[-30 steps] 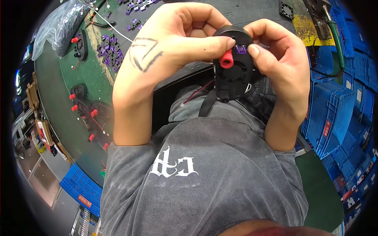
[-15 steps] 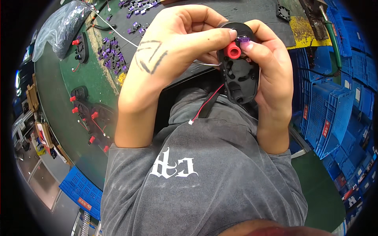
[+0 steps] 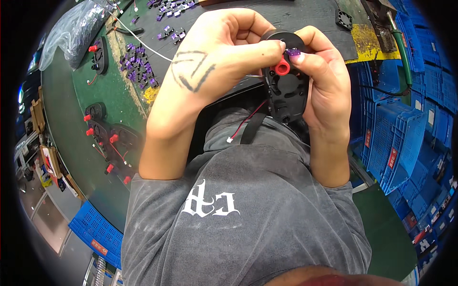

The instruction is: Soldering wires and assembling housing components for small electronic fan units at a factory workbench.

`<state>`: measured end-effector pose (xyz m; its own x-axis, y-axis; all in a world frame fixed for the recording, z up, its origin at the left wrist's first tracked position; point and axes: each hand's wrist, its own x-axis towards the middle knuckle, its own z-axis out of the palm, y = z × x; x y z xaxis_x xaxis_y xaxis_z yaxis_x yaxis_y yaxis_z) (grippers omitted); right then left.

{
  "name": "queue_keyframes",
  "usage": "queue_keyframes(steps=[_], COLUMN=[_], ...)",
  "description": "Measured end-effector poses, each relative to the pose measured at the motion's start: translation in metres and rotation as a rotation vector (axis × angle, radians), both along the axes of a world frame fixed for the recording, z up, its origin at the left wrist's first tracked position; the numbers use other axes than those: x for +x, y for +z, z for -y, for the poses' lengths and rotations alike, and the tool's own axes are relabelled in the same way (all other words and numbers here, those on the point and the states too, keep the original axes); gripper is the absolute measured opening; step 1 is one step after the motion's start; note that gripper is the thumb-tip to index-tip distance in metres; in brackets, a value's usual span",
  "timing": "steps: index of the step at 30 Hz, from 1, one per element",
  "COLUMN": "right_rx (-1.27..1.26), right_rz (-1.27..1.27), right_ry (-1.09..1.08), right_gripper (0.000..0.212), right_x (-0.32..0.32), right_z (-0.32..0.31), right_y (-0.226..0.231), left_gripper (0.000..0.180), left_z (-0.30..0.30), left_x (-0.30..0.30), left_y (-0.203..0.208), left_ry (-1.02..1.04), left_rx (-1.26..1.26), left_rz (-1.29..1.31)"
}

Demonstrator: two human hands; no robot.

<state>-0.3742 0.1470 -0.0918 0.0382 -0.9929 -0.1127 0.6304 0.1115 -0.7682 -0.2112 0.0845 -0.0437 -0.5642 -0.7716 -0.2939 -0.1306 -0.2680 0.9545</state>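
Note:
In front of me I hold a black oval plastic housing (image 3: pixel 288 102) with a round fan-like shape in its face. A red tube-shaped piece (image 3: pixel 282 67) stands out from its upper part. My left hand (image 3: pixel 226 52) is closed on the housing's upper left side, thumb tip near the red piece. My right hand (image 3: pixel 329 78) wraps the right side; its thumb presses a small purple piece (image 3: pixel 294 52) onto the housing, above the red tube. From the housing's left edge hangs a red-and-black wire (image 3: pixel 247 119) ending in a white connector. The fingers behind the housing are partly hidden.
Small purple-and-black pieces (image 3: pixel 137 66) lie in piles on the bench. Similar black housings (image 3: pixel 98 131) with red tubes rest at left. Pliers (image 3: pixel 128 31), a plastic bag (image 3: pixel 81 38) and a small fan (image 3: pixel 344 19) are around. Blue crates (image 3: pixel 396 138) stand at right.
The housing has tilted a little and its lower end has moved up and left. Both hands keep their hold, the right thumb still on the purple piece.

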Motion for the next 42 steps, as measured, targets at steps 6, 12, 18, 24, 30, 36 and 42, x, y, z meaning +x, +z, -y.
queue_keyframes(steps=[6, 12, 18, 24, 30, 36, 42], right_rx=[0.023, 0.039, 0.005, 0.009, -0.027, -0.013, -0.010], right_rz=[-0.024, -0.075, -0.072, -0.071, -0.070, -0.141, -0.158], right_ry=[-0.019, 0.013, 0.025, 0.021, 0.027, 0.025, 0.009], right_gripper=[0.014, 0.018, 0.016, 0.014, 0.017, 0.016, 0.020], right_x=[0.002, -0.001, -0.001, 0.000, -0.003, -0.004, -0.006], right_z=[-0.002, 0.001, 0.003, 0.002, 0.002, 0.000, -0.004], right_y=[0.003, 0.006, 0.005, 0.002, -0.004, 0.007, 0.016], left_gripper=[0.018, 0.019, 0.020, 0.019, 0.019, 0.021, 0.020], left_z=[0.002, 0.002, 0.002, -0.001, 0.001, 0.000, 0.001], left_x=[0.001, 0.002, 0.002, 0.001, 0.001, 0.003, 0.005], left_y=[-0.005, 0.001, 0.001, 0.002, -0.004, 0.007, 0.011], left_ry=[-0.004, 0.020, 0.023, 0.015, 0.004, 0.028, 0.020], left_rx=[-0.009, 0.033, 0.024, 0.001, -0.056, 0.017, 0.003], left_rz=[-0.029, -0.012, -0.014, -0.028, 0.006, -0.023, -0.029])
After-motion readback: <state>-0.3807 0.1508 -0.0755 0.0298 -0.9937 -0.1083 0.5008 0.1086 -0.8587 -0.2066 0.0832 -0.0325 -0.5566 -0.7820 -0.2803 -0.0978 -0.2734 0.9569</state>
